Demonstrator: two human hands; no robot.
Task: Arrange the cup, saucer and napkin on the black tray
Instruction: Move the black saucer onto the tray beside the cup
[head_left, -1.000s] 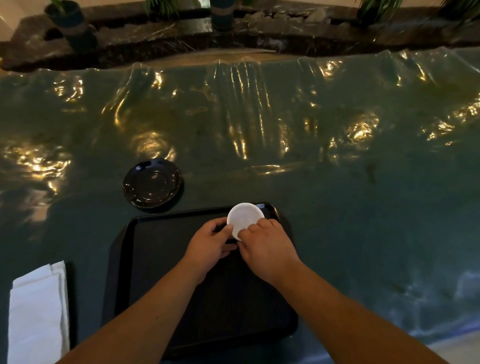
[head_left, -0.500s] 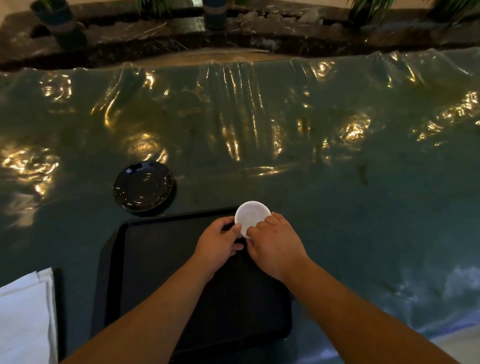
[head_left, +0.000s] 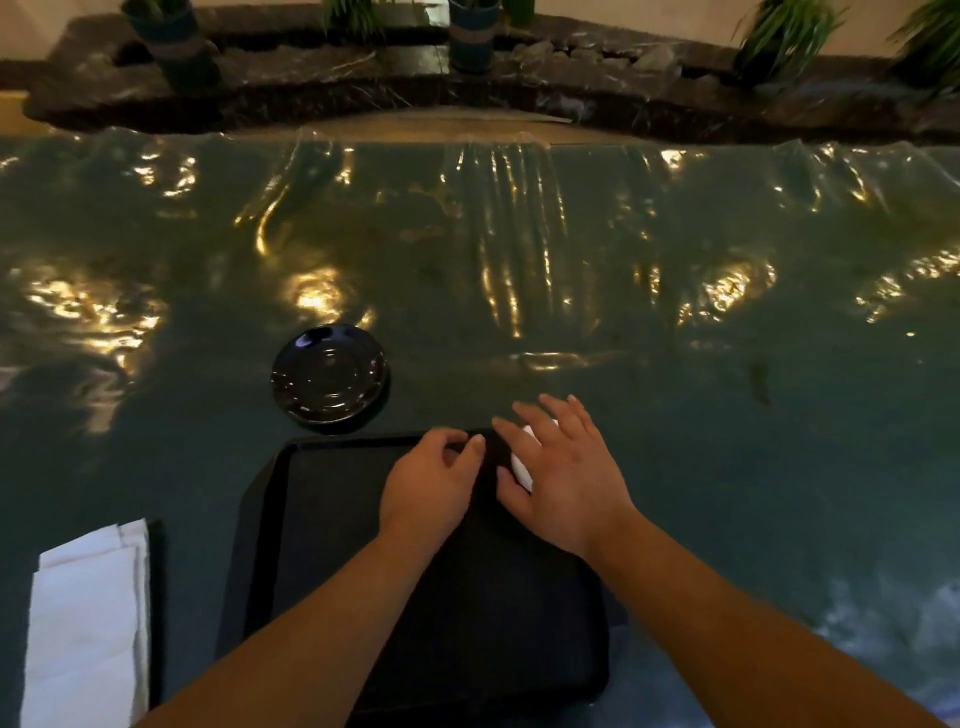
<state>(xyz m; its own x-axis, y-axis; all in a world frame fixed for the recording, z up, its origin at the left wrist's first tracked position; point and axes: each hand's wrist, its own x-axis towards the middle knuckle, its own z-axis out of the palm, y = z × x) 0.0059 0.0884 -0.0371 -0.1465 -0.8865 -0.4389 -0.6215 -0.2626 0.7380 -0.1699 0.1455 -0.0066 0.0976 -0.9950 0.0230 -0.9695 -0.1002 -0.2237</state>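
The black tray (head_left: 332, 525) lies on the table in front of me. My right hand (head_left: 563, 470) hovers over the tray's far right corner with fingers spread, covering the white cup (head_left: 521, 466), of which only a sliver shows by the thumb. My left hand (head_left: 434, 480) is just left of it over the tray, fingers loosely curled, thumb and forefinger close together; whether they touch the cup is hidden in the dark gap between the hands. The black saucer (head_left: 330, 371) sits on the table beyond the tray's far left corner. A folded white napkin (head_left: 85, 623) lies to the tray's left.
A wrinkled, shiny plastic sheet (head_left: 675, 312) covers the green table. Behind the table's far edge runs a dark stone ledge (head_left: 311, 98) with plant pots (head_left: 470, 36).
My right hand has opened and spread over the cup, which was plainly visible between both hands before. The left hand has drawn slightly back. The camera view has shifted.
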